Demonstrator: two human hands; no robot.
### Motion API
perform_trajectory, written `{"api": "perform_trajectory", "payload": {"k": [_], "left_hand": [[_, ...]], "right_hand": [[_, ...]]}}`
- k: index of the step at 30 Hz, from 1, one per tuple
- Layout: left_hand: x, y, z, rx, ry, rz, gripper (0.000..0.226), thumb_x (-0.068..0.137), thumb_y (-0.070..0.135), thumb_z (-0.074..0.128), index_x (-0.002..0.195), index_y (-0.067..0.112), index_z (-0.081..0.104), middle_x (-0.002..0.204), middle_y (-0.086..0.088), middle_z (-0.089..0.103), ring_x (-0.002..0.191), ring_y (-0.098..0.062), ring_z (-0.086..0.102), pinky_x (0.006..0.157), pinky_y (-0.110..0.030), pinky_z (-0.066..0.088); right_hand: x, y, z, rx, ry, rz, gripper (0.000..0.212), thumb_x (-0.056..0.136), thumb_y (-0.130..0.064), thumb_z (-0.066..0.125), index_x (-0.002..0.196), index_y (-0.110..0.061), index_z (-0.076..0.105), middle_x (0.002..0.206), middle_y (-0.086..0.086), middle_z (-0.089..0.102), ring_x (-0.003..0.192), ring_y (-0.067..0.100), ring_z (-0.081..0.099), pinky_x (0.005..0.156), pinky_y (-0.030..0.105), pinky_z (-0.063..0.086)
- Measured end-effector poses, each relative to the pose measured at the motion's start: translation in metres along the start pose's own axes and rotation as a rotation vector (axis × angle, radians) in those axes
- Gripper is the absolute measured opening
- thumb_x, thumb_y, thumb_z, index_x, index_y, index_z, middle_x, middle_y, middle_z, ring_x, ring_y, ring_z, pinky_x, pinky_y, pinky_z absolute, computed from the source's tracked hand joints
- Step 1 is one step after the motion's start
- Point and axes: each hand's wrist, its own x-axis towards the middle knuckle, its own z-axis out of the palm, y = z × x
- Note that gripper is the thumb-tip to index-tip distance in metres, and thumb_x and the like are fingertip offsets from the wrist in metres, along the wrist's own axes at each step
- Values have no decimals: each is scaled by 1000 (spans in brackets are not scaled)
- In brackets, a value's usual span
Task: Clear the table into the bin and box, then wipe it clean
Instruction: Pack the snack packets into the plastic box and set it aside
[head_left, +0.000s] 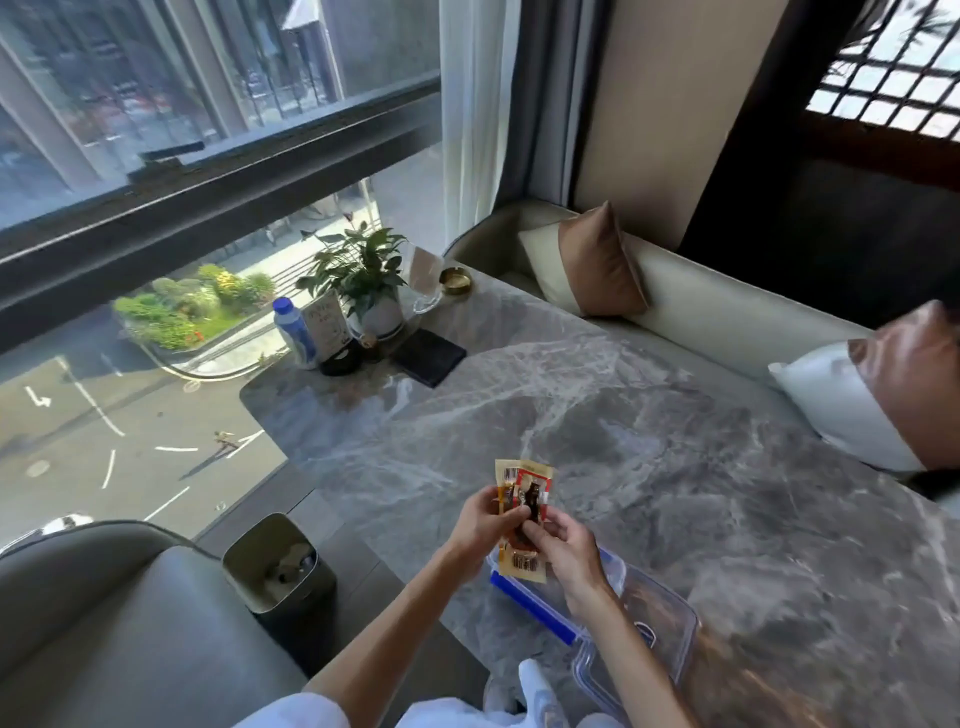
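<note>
**Both hands hold snack packets over the box**

Right in front of me the person's two arms reach out over the near edge of the bench (649, 441). The left hand (480, 525) pinches a small bunch of snack packets (524, 496) between thumb and fingers. The right hand (566, 551) has its fingers curled round the lower end of the same bunch. The packets are up in the air, just above the far left corner of the clear plastic box (670, 618), which sits on the bench's near edge with its blue clip facing left.

Down on the floor to the left, between the bench and a grey seat (130, 623), stands the bin (249, 545), open at the top with something lying inside.

Further along, the grey marble top stretches away. At its far end, by the window, stand a water bottle (293, 332), a small card (326, 322), a potted plant (369, 280), a black pad (428, 356), a glass mug (423, 283) and a gold ashtray (455, 280). Cushions (597, 265) rest on the sofa along the right.
</note>
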Motion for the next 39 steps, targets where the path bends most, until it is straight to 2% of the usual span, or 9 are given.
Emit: {"api": "perform_trajectory", "payload": {"k": [12,15,21,24,28,30,33,36,39], "left_hand": [[10,-20,-10,65,142,-56,22,88,8,64,108,0,59,101,-20,69,91,-31,70,81,-45,58],[4,-26,-17,73,211,-57,19,89,6,61,107,1,58,99,-16,70,88,-24,70,77,-37,58],[-2,-31,-56,188,246,-108,13,92,6,55,101,10,62,98,-12,71,88,-24,70,86,-44,58],[10,-24,-69,428,65,-136,23,87,3,48,101,7,65,95,-13,71,87,-22,66,90,-48,54],[44,6,-58,777,-194,-80,42,83,-5,44,117,10,62,102,-14,70,89,-23,67,82,-37,54],[62,13,-42,780,-302,-60,34,90,2,50,120,12,60,93,-10,68,70,-6,65,68,-27,52],[84,4,-27,720,-398,-173,26,82,9,71,104,17,58,78,-6,59,47,3,55,53,-24,49],[106,-17,-13,804,-353,-122,31,59,19,75,89,22,65,77,-7,56,64,-18,57,64,-39,56],[111,-26,11,915,-293,-94,26,70,5,66,95,9,71,82,-12,64,78,-23,62,69,-31,51]], "right_hand": [[39,1,-3,-52,-115,67,21,86,-7,67,103,-19,64,97,9,74,87,22,72,78,35,59],[45,2,6,-99,-181,107,28,87,-8,66,114,-15,61,101,12,74,92,24,72,82,40,59],[57,11,38,-134,-313,212,33,87,-12,67,119,-17,58,107,9,72,94,27,72,87,51,56],[66,13,36,-66,-250,219,51,81,-11,73,125,-26,51,113,3,68,99,25,70,81,44,59],[65,17,8,180,-57,239,31,85,-1,66,114,-7,57,104,15,68,84,26,66,71,38,57],[61,29,-5,319,143,233,28,86,3,62,113,-4,59,99,15,69,85,26,65,76,38,58],[50,52,-19,531,428,253,17,86,7,59,97,-6,63,73,3,74,81,22,65,59,28,61],[43,73,-27,670,542,378,16,85,15,56,90,0,60,64,7,73,64,22,71,51,29,59],[47,90,-31,593,566,480,15,84,14,58,97,9,58,79,21,70,69,26,69,59,33,60]]}}
